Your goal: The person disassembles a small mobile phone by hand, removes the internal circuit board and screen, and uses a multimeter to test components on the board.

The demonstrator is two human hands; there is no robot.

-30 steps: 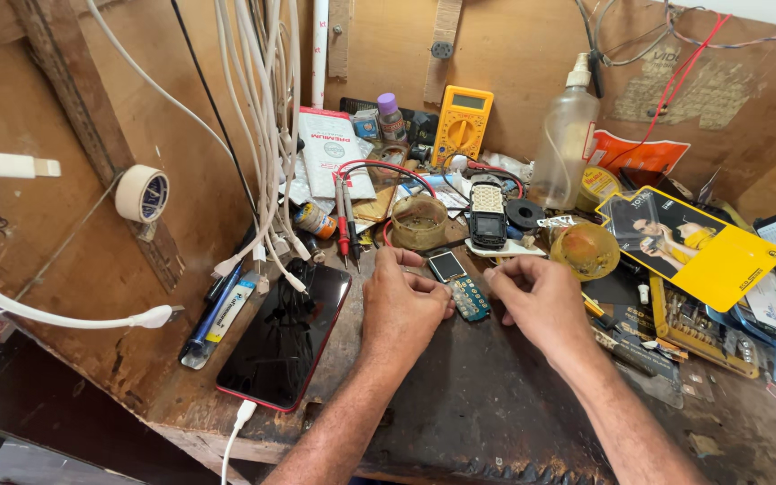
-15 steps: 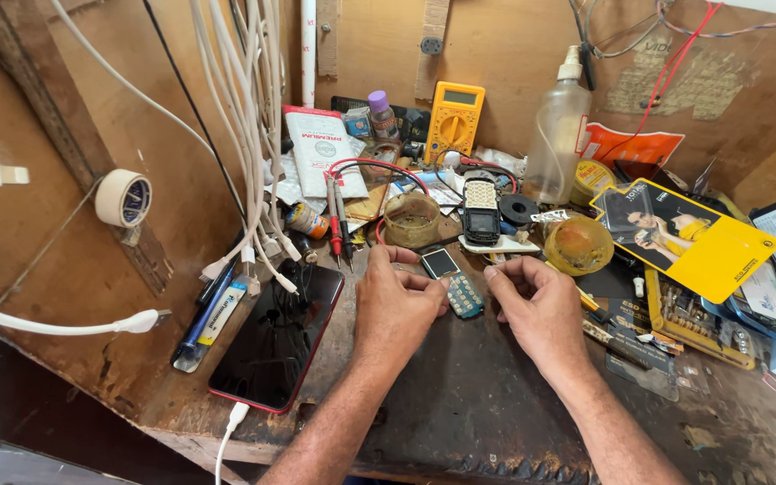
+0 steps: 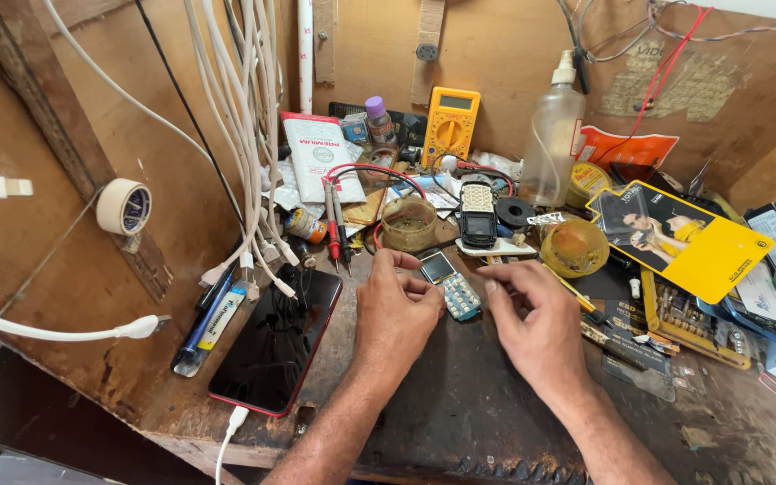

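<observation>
My left hand (image 3: 397, 314) sits just left of the frame's centre, fingers curled and closed on the small keypad phone (image 3: 450, 284), which lies slanted on the dark bench (image 3: 460, 413), screen end toward the upper left. My thumb and forefinger pinch its upper edge. My right hand (image 3: 541, 328) is just right of centre, fingers loosely bent and open, holding nothing; its fingertips hover close to the phone's right side, and I cannot tell whether they touch it.

Left of my left hand, in the lower left of the frame, a red-edged smartphone (image 3: 276, 346) lies face up with its screen dark and a white cable (image 3: 229, 431) plugged into its lower end. Beside it, further left, lie pens (image 3: 208, 314). A tape roll (image 3: 124, 207) hangs on the wooden wall at the left, and white cables (image 3: 244, 135) hang down from the top left.

Above my hands, at the centre, a black phone (image 3: 476, 214) rests on a white stand. Red and black probes (image 3: 334, 224) lie to its left, next to a brown cup (image 3: 409, 224). A yellow multimeter (image 3: 449, 126) leans against the back wall at the top centre, with a clear spray bottle (image 3: 554, 144) to its right. A yellow card (image 3: 680, 238) lies at the right.
</observation>
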